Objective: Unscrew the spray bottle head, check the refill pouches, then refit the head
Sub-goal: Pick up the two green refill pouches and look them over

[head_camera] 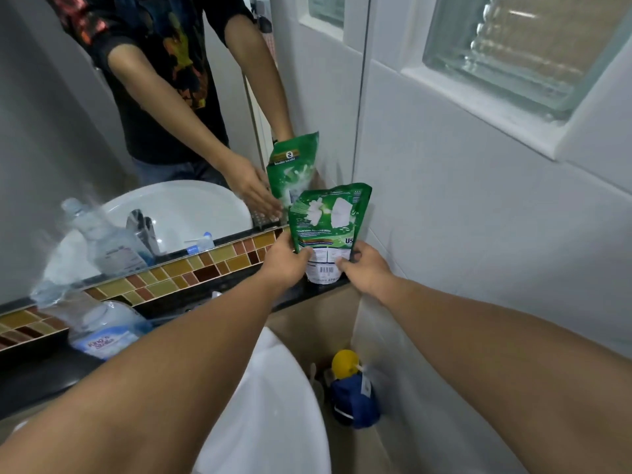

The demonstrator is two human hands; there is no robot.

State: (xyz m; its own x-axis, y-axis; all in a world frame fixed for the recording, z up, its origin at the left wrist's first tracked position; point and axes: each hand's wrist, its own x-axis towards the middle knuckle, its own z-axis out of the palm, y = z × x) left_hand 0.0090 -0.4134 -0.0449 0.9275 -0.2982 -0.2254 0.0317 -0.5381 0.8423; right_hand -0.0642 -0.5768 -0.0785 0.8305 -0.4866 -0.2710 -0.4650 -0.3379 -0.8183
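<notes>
A green refill pouch (328, 220) stands upright at the right end of the dark ledge (301, 295), against the mirror and the white wall. My left hand (285, 260) grips its lower left corner and my right hand (367, 268) grips its lower right corner, thumbs on its white label with the barcode. The pouch's front shows reflected in the mirror above it. A clear spray bottle (99, 323) with a blue label stands at the left on the ledge, blurred; its head is hard to make out.
The white basin (273, 405) lies below my arms. A blue bottle with a yellow cap (352, 391) stands on the floor between basin and wall. A mosaic tile strip (164, 275) runs under the mirror (51, 148). A glass-block window (519, 46) is at the upper right.
</notes>
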